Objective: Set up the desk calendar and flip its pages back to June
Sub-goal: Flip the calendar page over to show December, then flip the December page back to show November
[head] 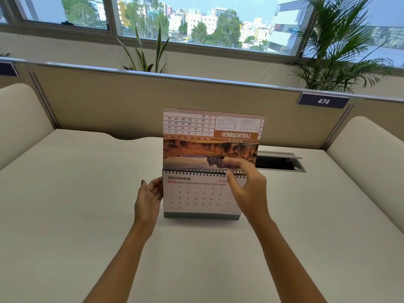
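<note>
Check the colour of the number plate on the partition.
Dark navy with white digits 474, clearest in the head view, upper right.

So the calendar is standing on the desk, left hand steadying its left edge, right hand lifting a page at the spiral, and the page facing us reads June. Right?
Not quite. In the head view the facing page reads November, not June. The rest holds: the calendar stands on the desk, the left hand steadies its left edge, and the right hand lifts a page at the spiral.
</note>
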